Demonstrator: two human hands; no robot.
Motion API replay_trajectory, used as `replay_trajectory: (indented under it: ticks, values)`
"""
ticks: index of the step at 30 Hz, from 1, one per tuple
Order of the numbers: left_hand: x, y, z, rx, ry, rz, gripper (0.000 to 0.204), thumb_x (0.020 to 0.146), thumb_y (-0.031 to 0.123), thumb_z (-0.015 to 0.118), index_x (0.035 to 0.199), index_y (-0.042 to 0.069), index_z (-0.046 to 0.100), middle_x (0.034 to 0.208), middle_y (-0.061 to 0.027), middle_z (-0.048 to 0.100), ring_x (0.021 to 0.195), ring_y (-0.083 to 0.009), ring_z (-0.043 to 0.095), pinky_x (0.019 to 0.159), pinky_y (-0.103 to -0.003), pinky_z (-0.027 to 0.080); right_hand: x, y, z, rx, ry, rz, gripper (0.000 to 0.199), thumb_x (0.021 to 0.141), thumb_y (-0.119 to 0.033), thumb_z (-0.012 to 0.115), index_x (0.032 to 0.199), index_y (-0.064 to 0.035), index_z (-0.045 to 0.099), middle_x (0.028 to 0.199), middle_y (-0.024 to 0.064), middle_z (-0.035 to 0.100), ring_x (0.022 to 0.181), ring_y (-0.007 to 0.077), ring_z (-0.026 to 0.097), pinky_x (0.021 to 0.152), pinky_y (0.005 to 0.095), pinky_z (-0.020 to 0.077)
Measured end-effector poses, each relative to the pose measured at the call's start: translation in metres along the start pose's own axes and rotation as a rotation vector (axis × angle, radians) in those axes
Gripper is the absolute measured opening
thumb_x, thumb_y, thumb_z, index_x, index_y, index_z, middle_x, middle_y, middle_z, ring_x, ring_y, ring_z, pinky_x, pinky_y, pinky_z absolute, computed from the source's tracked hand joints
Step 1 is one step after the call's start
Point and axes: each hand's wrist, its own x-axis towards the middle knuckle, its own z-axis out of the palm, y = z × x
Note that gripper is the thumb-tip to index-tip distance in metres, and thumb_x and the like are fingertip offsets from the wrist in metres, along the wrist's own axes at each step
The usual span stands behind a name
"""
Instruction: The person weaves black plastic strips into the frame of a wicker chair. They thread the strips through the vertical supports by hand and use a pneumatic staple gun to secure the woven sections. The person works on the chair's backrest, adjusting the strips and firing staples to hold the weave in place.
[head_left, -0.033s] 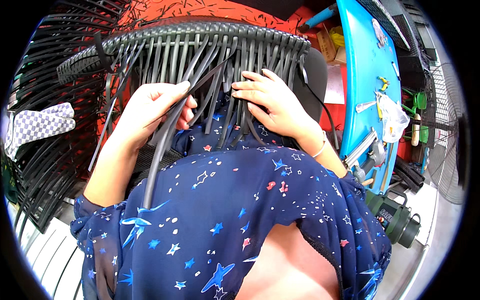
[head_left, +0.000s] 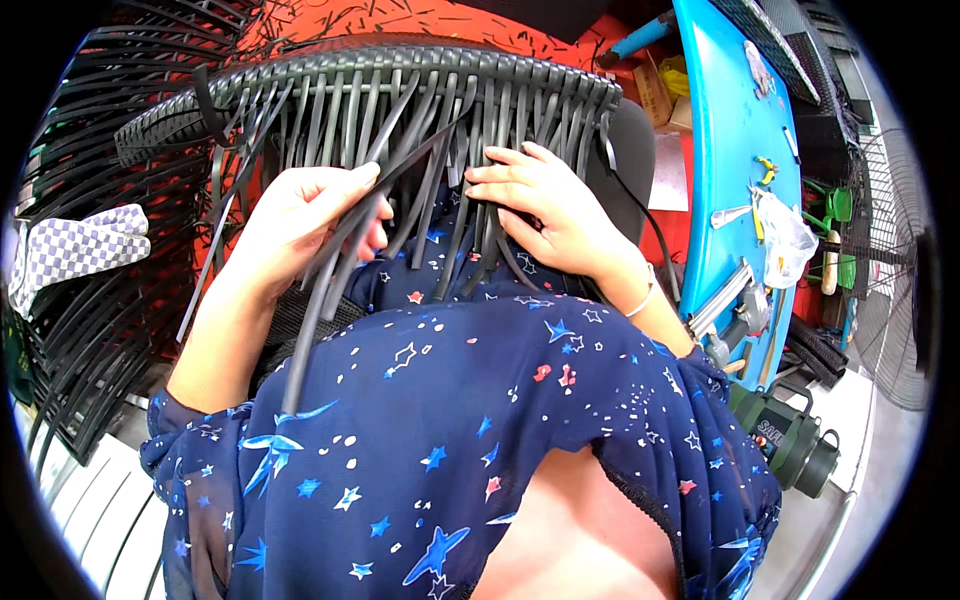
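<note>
A dark woven frame (head_left: 400,70) with a braided rim arcs across the top, and many flat black plastic strips (head_left: 350,120) hang down from it. My left hand (head_left: 300,215) grips a bundle of these strips (head_left: 320,300), which runs down over my lap. My right hand (head_left: 545,205) rests with spread fingers on the hanging strips just right of centre, pressing them. Both forearms come up from a dark blue star-patterned garment (head_left: 450,440).
A stack of black woven frames (head_left: 90,330) fills the left side, with a checkered cloth (head_left: 75,245) on it. A blue board (head_left: 730,150) with small tools stands at right, a dark green flask (head_left: 790,440) below it, a fan (head_left: 890,300) beyond.
</note>
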Motion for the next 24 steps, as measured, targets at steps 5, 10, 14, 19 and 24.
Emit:
replay_trajectory:
  ticks: [5, 10, 14, 19, 24]
  values:
    - [-0.002, -0.005, -0.002, -0.039, 0.035, 0.012, 0.04, 0.102, 0.034, 0.055, 0.088, 0.001, 0.071, 0.064, -0.0018, 0.064, 0.054, -0.0074, 0.057, 0.053, -0.021, 0.045, 0.024, -0.006, -0.031, 0.544, 0.149, -0.003, 0.033, 0.09, -0.018, 0.063, 0.116, 0.0025, 0.067, 0.12, 0.0164, 0.067, 0.116, 0.0305, 0.062, 0.102, 0.0418, 0.0449]
    - [-0.009, 0.001, -0.006, 0.128, 0.102, 0.079, 0.033, 0.098, 0.031, 0.062, 0.084, 0.002, 0.072, 0.065, 0.0038, 0.059, 0.06, -0.0036, 0.053, 0.059, -0.02, 0.042, 0.061, -0.004, -0.023, 0.57, 0.311, -0.061, 0.028, 0.094, -0.024, 0.066, 0.114, -0.0054, 0.069, 0.114, 0.0101, 0.069, 0.109, 0.0241, 0.064, 0.096, 0.0371, 0.0468]
    - [-0.005, -0.015, -0.024, 0.408, 0.163, 0.178, 0.024, 0.095, 0.024, 0.067, 0.087, 0.002, 0.071, 0.065, 0.0066, 0.056, 0.062, -0.0026, 0.051, 0.059, -0.021, 0.042, 0.05, 0.004, -0.004, -0.025, 0.138, -0.128, 0.019, 0.088, -0.022, 0.07, 0.102, -0.0096, 0.07, 0.107, 0.0064, 0.068, 0.119, 0.0281, 0.058, 0.104, 0.0462, 0.0385]
    - [-0.011, -0.008, -0.016, 0.889, 0.427, 0.475, 0.042, 0.083, 0.008, 0.071, 0.123, 0.008, 0.061, 0.112, -0.008, 0.06, 0.077, -0.0142, 0.061, 0.067, -0.027, 0.051, 0.019, 0.009, 0.017, -0.043, 0.116, -0.029, 0.017, 0.089, -0.022, 0.069, 0.102, -0.0104, 0.069, 0.108, 0.0053, 0.067, 0.124, 0.0285, 0.056, 0.109, 0.0487, 0.0351]
    - [0.014, 0.016, 0.002, 1.256, 0.289, 0.823, 0.021, 0.088, 0.01, 0.067, 0.109, 0.007, 0.069, 0.107, -0.0106, 0.064, 0.101, -0.0286, 0.062, 0.086, -0.038, 0.051, 0.024, 0.011, 0.025, -0.04, 0.234, -0.018, 0.019, 0.088, -0.022, 0.069, 0.102, -0.0094, 0.067, 0.101, 0.0062, 0.067, 0.12, 0.0287, 0.057, 0.105, 0.047, 0.0392]
